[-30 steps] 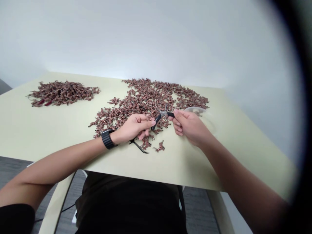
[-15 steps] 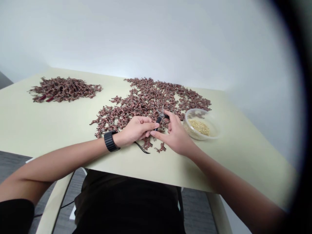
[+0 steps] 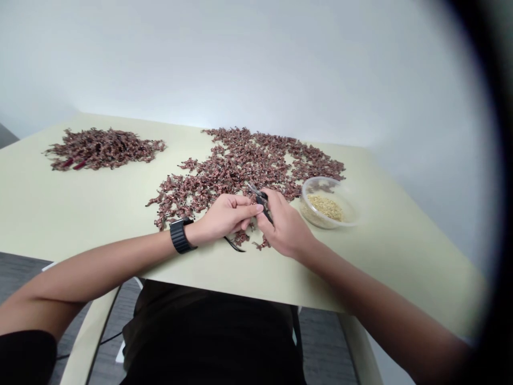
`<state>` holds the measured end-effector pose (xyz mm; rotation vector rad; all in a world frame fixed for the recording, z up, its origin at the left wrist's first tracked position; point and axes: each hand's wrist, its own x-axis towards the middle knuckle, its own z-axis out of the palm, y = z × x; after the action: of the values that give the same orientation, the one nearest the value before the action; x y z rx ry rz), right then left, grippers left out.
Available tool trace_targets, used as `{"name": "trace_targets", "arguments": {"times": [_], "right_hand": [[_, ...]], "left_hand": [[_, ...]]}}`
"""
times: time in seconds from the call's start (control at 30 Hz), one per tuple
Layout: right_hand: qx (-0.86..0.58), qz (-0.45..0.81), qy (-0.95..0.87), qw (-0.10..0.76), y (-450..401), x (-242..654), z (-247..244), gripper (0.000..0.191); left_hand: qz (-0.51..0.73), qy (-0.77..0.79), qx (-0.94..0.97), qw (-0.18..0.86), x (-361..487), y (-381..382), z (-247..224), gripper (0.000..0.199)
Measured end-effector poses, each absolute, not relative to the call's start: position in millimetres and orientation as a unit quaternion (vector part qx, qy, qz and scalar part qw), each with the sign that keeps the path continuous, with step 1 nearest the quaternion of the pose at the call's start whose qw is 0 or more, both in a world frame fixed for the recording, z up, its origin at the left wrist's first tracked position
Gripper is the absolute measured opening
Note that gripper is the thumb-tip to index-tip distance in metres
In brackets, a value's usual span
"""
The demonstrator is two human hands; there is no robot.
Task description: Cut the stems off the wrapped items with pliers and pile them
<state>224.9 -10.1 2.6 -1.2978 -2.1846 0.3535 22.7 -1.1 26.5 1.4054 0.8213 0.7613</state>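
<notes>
Pliers [image 3: 262,200] with black handles are gripped in the right hand [image 3: 285,224], fingers curled round the handles, metal tips pointing away and to the left. The left hand [image 3: 226,214] is curled, with its fingertips pressed together against the side of the pliers; whether anything small is pinched there cannot be told. A black watch [image 3: 179,236] is worn on the left wrist. A thin black wire [image 3: 234,245] lies on the counter [image 3: 80,214] just under the left hand. Both hands are held over the near edge of a wide spread of small reddish-brown pieces [image 3: 240,166]. Just right of the hands, a clear plastic bowl [image 3: 316,182] holding pale grains [image 3: 326,208] sits at the edge of the spread. Farther left, a separate heap of similar pieces [image 3: 104,149] lies well apart.
</notes>
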Motion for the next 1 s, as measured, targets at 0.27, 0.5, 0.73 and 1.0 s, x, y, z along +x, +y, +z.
{"name": "trace_targets", "arguments": {"times": [0.27,0.5,0.73,1.0], "right_hand": [[-0.447,0.160,-0.812,0.341,-10,218,2,0.024],[-0.462,0.184,-0.781,0.378,-4,225,5,0.017],[-0.475,0.139,-0.756,0.428,5,237,12,0.017],[-0.468,0.201,-0.739,0.441,15,240,6,0.024]], "left_hand": [[0.335,0.333,0.613,0.634,23,-1,27,0.049],[0.346,0.325,0.598,0.646,23,0,25,0.045],[0.360,0.300,0.554,0.688,22,5,16,0.041],[0.316,0.292,0.558,0.710,21,2,25,0.035]]}}
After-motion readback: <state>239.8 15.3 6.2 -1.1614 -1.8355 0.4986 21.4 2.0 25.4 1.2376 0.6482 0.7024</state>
